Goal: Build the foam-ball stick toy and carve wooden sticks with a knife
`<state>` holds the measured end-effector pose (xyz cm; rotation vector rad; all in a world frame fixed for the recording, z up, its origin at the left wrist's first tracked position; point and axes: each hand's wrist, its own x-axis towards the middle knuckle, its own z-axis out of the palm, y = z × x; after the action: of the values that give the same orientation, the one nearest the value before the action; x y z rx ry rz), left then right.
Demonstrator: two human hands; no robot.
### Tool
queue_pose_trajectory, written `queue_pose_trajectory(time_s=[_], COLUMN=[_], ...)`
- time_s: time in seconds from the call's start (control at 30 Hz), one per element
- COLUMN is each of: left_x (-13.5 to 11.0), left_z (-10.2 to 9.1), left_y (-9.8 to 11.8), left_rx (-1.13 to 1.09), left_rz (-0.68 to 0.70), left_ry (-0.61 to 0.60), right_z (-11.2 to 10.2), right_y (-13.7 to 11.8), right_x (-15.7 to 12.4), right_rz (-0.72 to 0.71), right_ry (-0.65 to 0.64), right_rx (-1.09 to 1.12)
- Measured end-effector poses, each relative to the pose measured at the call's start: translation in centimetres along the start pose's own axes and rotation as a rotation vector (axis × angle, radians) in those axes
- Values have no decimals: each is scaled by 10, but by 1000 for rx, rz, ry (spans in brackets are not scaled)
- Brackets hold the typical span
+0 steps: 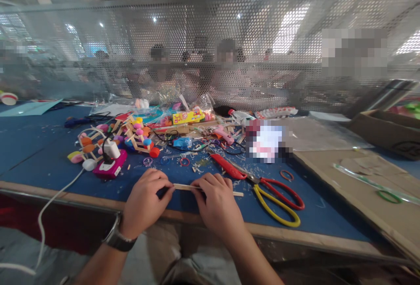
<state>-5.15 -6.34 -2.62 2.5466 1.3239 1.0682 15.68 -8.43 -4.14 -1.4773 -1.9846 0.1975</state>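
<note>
A thin pale wooden stick [184, 186], perhaps more than one laid together, lies level just above the blue table near its front edge. My left hand [147, 202] pinches its left end between thumb and fingertips. Farther along, my right hand [216, 204] has its fingers closed over the stick, whose right end pokes out beyond the knuckles. Close by on the right are scissors [278, 199] with red and yellow handles, and a red-handled cutter [228, 167] beside their blades. Small rubber bands, one of them red [184, 161], lie beyond my hands.
A pink power strip [110, 167] with a white plug [111, 149] and cable stands at left. Behind it are stick models with coloured pom-poms [139, 134], wood scraps and a pink glue gun [224, 134]. Cardboard [354, 189] covers the right side; a perforated screen [203, 27] stands behind.
</note>
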Motion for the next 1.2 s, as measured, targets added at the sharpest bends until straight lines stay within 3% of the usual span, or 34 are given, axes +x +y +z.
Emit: queue_pose_trajectory(time_s=[1.2], left_x=[-1], left_z=[2], left_y=[-2], left_rx=[34], left_rz=[3], left_ry=[-2], right_z=[1], right_y=[0], right_x=[0], right_rz=[-4], right_ry=[4], right_rx=[9])
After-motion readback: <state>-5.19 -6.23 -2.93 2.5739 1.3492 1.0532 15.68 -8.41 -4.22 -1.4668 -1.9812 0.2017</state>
